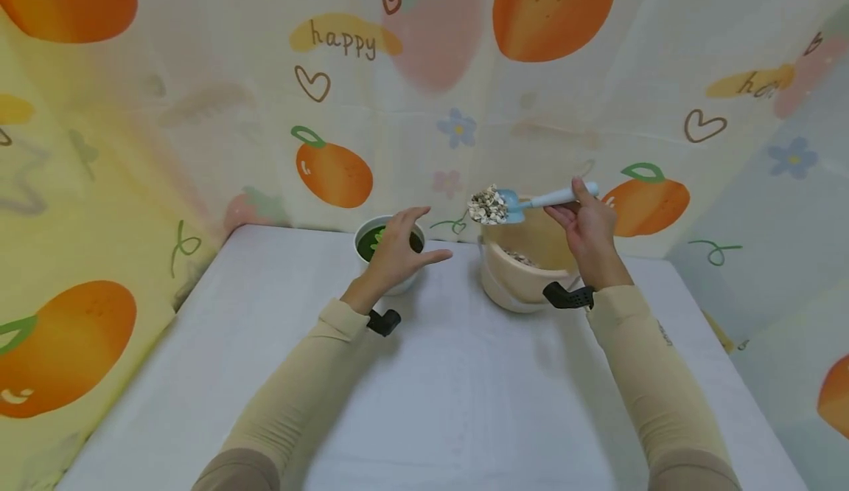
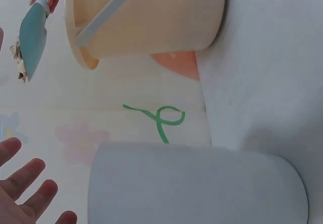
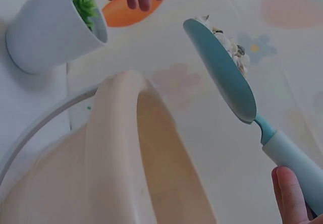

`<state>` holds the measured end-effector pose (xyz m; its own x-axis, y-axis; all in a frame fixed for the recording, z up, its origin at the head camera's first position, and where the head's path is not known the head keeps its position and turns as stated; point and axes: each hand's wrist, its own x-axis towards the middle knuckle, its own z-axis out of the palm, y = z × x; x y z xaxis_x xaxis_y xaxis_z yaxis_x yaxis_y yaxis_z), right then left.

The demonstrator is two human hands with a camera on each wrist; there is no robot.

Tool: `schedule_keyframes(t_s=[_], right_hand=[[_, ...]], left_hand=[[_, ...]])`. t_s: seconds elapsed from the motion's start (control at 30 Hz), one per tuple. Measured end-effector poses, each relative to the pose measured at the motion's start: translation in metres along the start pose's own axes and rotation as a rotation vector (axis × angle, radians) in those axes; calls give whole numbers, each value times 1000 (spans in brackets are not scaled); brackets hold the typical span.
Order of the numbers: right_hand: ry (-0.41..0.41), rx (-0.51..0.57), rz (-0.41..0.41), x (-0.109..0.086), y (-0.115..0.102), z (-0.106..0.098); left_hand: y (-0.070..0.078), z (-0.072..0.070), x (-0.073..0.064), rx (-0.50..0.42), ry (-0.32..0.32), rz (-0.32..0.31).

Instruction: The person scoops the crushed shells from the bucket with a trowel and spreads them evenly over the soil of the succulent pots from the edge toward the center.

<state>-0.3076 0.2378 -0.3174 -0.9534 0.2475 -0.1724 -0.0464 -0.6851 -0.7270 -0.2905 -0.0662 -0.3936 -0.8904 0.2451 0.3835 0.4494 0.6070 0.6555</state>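
Observation:
My right hand (image 1: 589,225) grips the pale handle of a small blue trowel (image 3: 222,72), holding it above a beige bucket (image 1: 511,284). Heaped on its blade are whitish and dark shells or pebbles (image 1: 487,206). More of this loose material (image 1: 520,257) lies inside the bucket. My left hand (image 1: 398,251) is over the near side of a white pot (image 2: 192,183), fingers spread and holding nothing. A green succulent-like plant (image 3: 84,6) shows inside that pot, partly hidden by the hand in the head view.
Both containers stand toward the back of a white-covered table (image 1: 451,402). A fruit-patterned cloth (image 1: 411,122) hangs close behind them. The bucket's carrying handle (image 3: 45,120) hangs down its side, facing the pot.

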Motion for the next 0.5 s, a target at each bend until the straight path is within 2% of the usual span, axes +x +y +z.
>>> schedule_keyframes(t_s=[0.13, 0.5], right_hand=[[3, 5, 10, 2, 3, 9], [27, -56, 32, 10, 19, 30]], left_hand=[[-4, -8, -2, 8, 46, 18], [-16, -24, -6, -6, 71, -19]])
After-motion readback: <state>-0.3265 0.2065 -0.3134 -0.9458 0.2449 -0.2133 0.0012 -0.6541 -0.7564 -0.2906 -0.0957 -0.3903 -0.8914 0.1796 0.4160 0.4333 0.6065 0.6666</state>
